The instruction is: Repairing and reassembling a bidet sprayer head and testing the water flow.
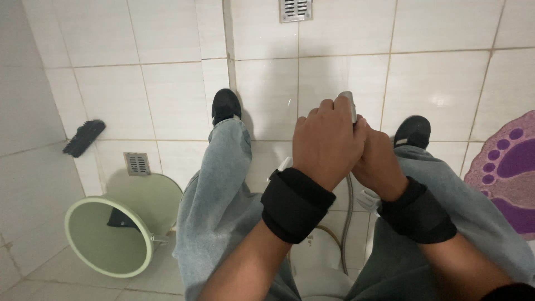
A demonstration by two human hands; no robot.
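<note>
Both my hands are closed together around a small grey-white hand sprayer head [349, 104] held out over the tiled floor between my legs. My left hand [326, 142] wraps over the top of it; my right hand [379, 161] grips from the right side and below. A grey hose [348, 220] hangs down from under the hands. Black bands circle both wrists. My jeans-clad legs and black shoes [225, 106] stand to either side.
A pale green bucket [108, 234] stands at lower left, a black brush [83, 137] lies by the left wall. Two metal floor drains [295, 9] are set in the white tiles. A purple mat [504, 167] lies at the right edge. White toilet rim [329, 284] below.
</note>
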